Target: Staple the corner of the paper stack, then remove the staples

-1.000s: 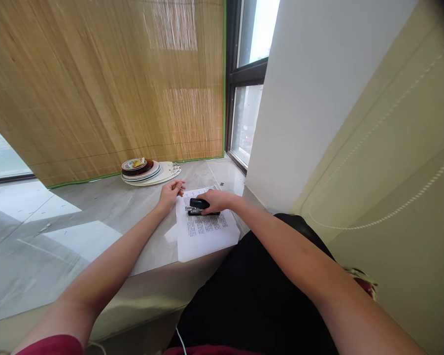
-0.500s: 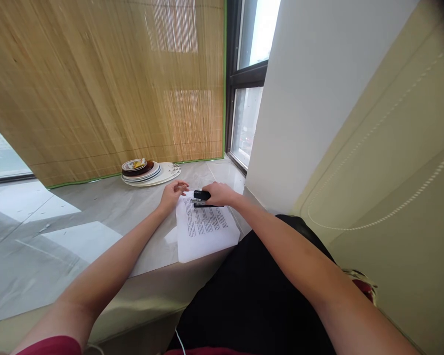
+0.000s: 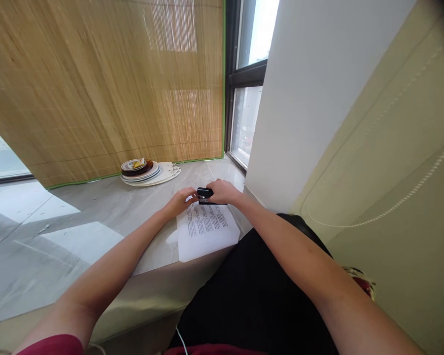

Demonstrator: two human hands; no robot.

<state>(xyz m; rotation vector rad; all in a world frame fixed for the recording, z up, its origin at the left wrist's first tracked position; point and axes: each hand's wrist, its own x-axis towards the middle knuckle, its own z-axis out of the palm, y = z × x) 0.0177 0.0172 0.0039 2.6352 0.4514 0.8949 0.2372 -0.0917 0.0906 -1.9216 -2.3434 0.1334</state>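
Observation:
My right hand (image 3: 222, 191) is wrapped round a black stapler (image 3: 204, 193), which lies over the top part of a printed sheet of paper (image 3: 207, 236). The stapler's front end points left, and a gap shows between its upper arm and its base. At that front end, my left hand (image 3: 183, 199) has its fingers bent and drawn together, the tips right up against the stapler. What those fingertips pinch, if anything, is hidden. The sheet lies flat at the front edge of the marble-look ledge, text in columns, its top partly covered by the stapler and my hands.
A stack of plates (image 3: 140, 173) stands behind my left hand on the ledge (image 3: 107, 207), below a bamboo blind (image 3: 133, 88). The window frame (image 3: 244, 76) and a white wall (image 3: 299, 98) rise at the right. A beaded cord (image 3: 402, 211) hangs farther right.
My left hand has moved right, and its fingers have gone from loosely spread to drawn together at the stapler's front. The stapler has shifted slightly right and away from me in my right hand.

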